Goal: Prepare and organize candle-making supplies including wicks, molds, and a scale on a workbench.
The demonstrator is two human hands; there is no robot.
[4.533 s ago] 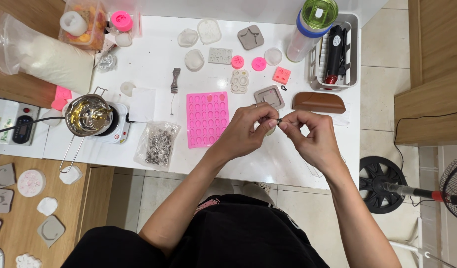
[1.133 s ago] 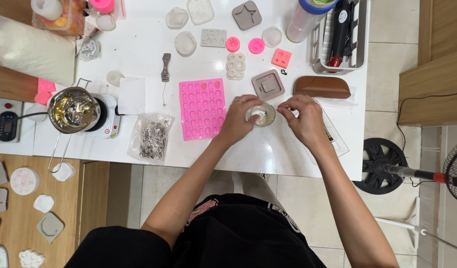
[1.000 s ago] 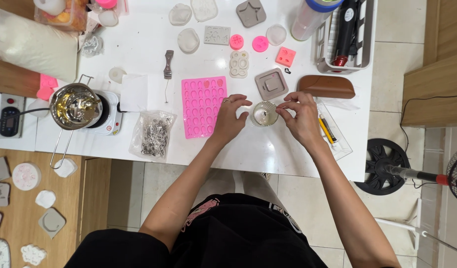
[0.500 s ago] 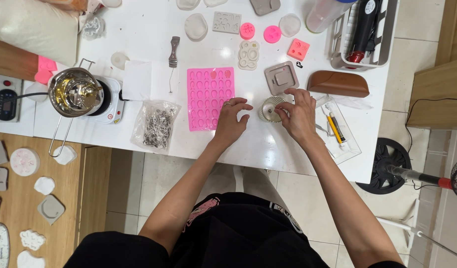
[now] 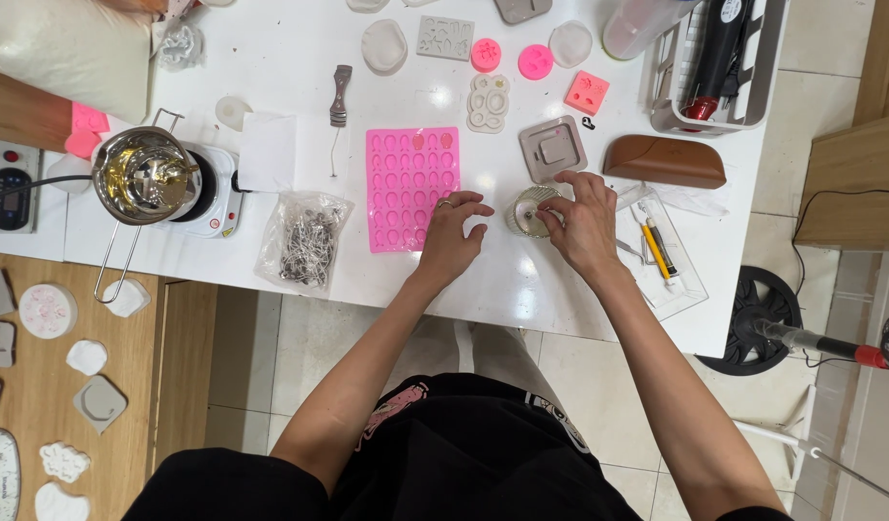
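My right hand (image 5: 584,220) rests on the white table (image 5: 521,280) with its fingertips touching a small clear ribbed glass cup (image 5: 527,210). Just left of the cup, my left hand (image 5: 454,230) hovers with fingers spread, holding nothing, beside the lower right edge of a pink silicone mould sheet (image 5: 404,185). A grey square mould (image 5: 552,149) lies just beyond the cup.
A clear bag of metal wick pieces (image 5: 303,241) lies left of the pink sheet. A steel pot (image 5: 143,178) sits on a small hotplate. A brown case (image 5: 664,160), a white basket (image 5: 716,60) and several small moulds fill the far side. A tray with pens (image 5: 656,253) lies right.
The two hands, earlier raised together working something small, came down to the table. The glass cup now stands on the table and my left hand has drawn away from it.
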